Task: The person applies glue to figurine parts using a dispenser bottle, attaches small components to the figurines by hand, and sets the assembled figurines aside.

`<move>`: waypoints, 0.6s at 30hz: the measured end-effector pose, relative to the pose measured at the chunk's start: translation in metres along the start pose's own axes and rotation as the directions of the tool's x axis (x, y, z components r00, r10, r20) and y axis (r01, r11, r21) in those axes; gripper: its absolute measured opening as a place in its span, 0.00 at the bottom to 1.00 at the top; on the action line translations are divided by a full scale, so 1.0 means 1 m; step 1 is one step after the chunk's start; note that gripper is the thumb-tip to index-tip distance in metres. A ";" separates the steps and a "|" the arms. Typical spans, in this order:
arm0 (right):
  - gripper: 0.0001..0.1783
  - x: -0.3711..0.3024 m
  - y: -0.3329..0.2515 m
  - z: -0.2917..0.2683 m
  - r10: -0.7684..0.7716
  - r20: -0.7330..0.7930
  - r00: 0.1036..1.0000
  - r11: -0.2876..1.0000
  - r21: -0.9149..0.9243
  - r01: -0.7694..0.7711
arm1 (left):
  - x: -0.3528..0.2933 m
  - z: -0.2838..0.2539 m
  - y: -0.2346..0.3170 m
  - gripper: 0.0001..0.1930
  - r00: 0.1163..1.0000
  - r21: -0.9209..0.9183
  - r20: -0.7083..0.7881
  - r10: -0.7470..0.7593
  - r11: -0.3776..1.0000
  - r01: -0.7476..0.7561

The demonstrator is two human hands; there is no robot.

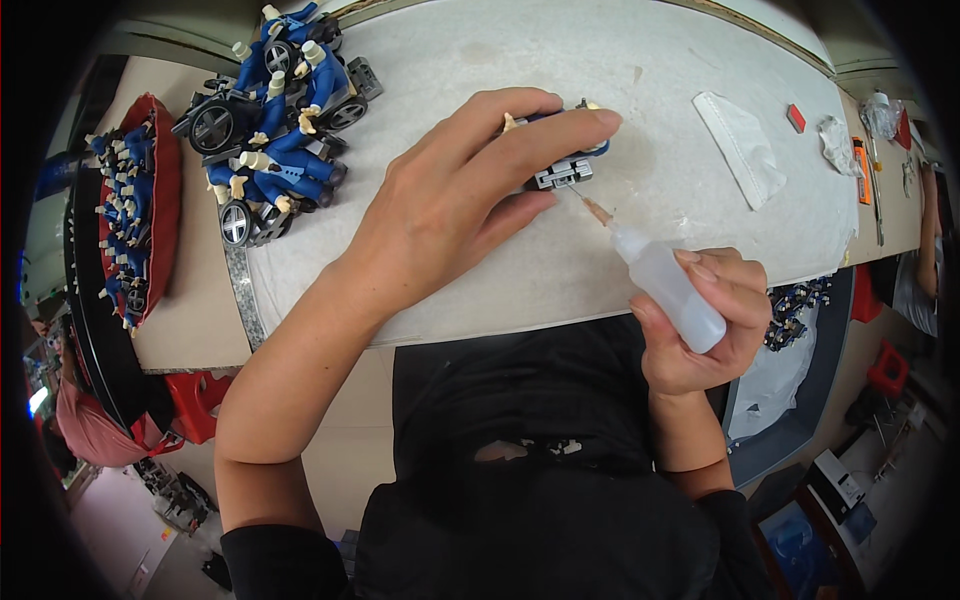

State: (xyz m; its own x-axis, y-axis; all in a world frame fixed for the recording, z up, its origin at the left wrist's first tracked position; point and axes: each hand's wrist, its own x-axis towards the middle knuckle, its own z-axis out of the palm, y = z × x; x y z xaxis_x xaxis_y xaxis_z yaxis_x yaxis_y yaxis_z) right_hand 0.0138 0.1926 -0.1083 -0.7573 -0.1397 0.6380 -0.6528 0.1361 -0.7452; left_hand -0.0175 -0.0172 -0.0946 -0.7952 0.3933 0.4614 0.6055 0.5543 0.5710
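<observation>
My left hand [430,195] is closed over a small toy figure with grey wheeled parts [566,174] on the pale work sheet. Its fingers hide most of the figure; a blue bit and a silvery grey piece show past them. My right hand [735,315] grips a translucent squeeze bottle [668,290] from the right, tilted up and to the left. The bottle's thin needle tip points at the grey piece, very near or touching it; I cannot tell which. Clear liquid seems to sit inside the bottle.
Blue-clad figures with grey wheels [285,170] lie heaped at the left. Beyond them a red tray [166,200] holds several more. A folded white cloth [740,155], small red block [796,118] and orange-handled tool [861,172] lie right. A grey bin [838,345] stands below the table's right edge.
</observation>
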 end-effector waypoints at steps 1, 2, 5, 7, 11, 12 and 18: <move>0.28 0.001 0.000 -0.001 -0.010 0.028 1.000 1.000 -0.030 0.010 | 0.000 0.000 0.000 0.31 1.000 -0.003 0.000 -0.004 1.000 0.004; 0.28 0.001 0.000 -0.001 -0.019 0.057 0.998 0.998 -0.059 0.022 | 0.000 0.000 0.000 0.31 1.000 0.000 0.002 0.000 1.000 0.000; 0.29 0.001 0.001 0.000 -0.013 0.046 0.999 0.997 -0.069 0.017 | 0.002 -0.001 0.002 0.31 1.000 0.010 0.005 0.005 1.000 -0.005; 0.29 0.000 0.002 0.000 -0.013 0.045 0.999 0.998 -0.067 0.016 | 0.002 0.000 0.002 0.31 1.000 0.013 0.006 0.005 1.000 -0.005; 0.29 0.000 0.001 -0.001 -0.009 0.047 0.999 0.997 -0.074 0.013 | 0.002 0.001 0.001 0.30 0.999 0.040 0.020 0.026 0.999 -0.027; 0.29 0.000 0.001 -0.001 -0.009 0.047 0.999 0.997 -0.074 0.012 | 0.002 0.001 0.001 0.30 1.000 0.044 0.008 0.025 0.999 -0.026; 0.29 -0.001 0.001 -0.001 -0.014 0.058 0.998 0.997 -0.071 0.018 | 0.001 0.000 0.002 0.30 1.000 0.046 0.010 0.018 0.999 -0.018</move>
State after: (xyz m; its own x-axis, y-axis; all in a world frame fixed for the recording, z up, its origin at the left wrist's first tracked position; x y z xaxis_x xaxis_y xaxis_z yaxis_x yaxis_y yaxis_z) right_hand 0.0136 0.1938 -0.1095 -0.7461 -0.1981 0.6356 -0.6657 0.2025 -0.7183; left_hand -0.0170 -0.0155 -0.0934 -0.7845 0.4103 0.4650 0.6179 0.5801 0.5307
